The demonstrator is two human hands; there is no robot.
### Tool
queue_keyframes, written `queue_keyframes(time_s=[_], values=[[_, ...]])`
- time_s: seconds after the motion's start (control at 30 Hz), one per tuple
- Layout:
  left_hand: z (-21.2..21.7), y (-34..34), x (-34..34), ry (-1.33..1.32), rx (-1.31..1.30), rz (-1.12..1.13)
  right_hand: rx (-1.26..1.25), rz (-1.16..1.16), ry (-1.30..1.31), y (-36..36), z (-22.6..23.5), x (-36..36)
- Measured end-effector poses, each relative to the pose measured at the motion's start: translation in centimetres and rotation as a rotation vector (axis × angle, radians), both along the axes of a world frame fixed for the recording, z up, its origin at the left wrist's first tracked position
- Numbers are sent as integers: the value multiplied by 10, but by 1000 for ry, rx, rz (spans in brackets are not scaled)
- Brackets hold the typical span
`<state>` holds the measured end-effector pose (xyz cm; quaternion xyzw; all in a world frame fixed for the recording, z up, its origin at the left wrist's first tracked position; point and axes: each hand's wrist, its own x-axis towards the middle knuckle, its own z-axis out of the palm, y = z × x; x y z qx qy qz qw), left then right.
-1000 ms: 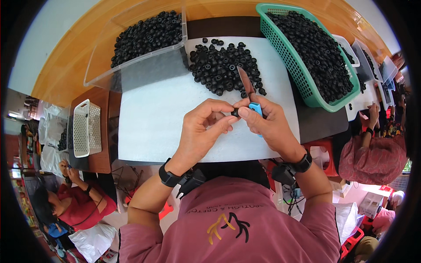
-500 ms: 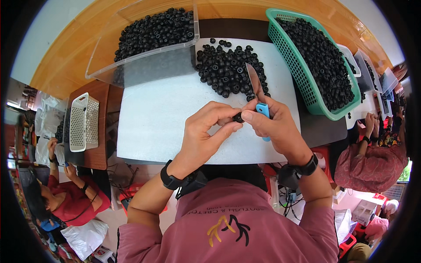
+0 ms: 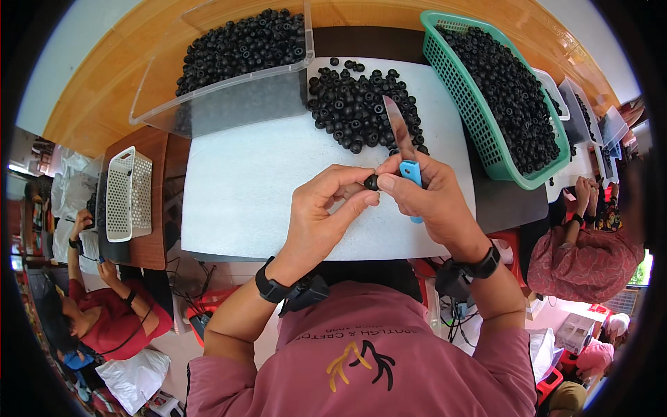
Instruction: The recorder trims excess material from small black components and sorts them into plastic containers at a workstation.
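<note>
Between the fingertips of both hands sits one small round black part (image 3: 372, 182) with a hole, like a bead or a rubber cap. My left hand (image 3: 332, 201) pinches it from the left with thumb and fingers. My right hand (image 3: 424, 191) touches it from the right with its thumb and forefinger, while also gripping the blue handle (image 3: 410, 172) of a knife. The knife blade (image 3: 397, 124) points up and away, over a pile of the same black parts (image 3: 358, 108) on the white foam sheet (image 3: 243, 194).
A clear plastic bin (image 3: 222, 104) of black parts stands at the far left, and a green basket (image 3: 479, 132) of them at the right. On a brown side table is a white perforated basket (image 3: 130, 194). People work at the left (image 3: 118, 313) and right (image 3: 587, 254).
Both hands and the small black part have shifted slightly left in the picture. The knife has turned a little more upright; both grips look unchanged.
</note>
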<state>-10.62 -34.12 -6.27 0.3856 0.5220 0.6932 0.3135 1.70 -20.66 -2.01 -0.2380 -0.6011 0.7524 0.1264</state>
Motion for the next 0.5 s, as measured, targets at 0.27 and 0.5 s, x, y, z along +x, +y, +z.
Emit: queue_keyframes(time_s=[0.27, 0.5], values=[[0, 0, -3, -49, -16, -31, 94, -7, -17, -2, 1, -3], [1, -3, -5, -135, -51, -69, 336, 10, -18, 3, -6, -2]])
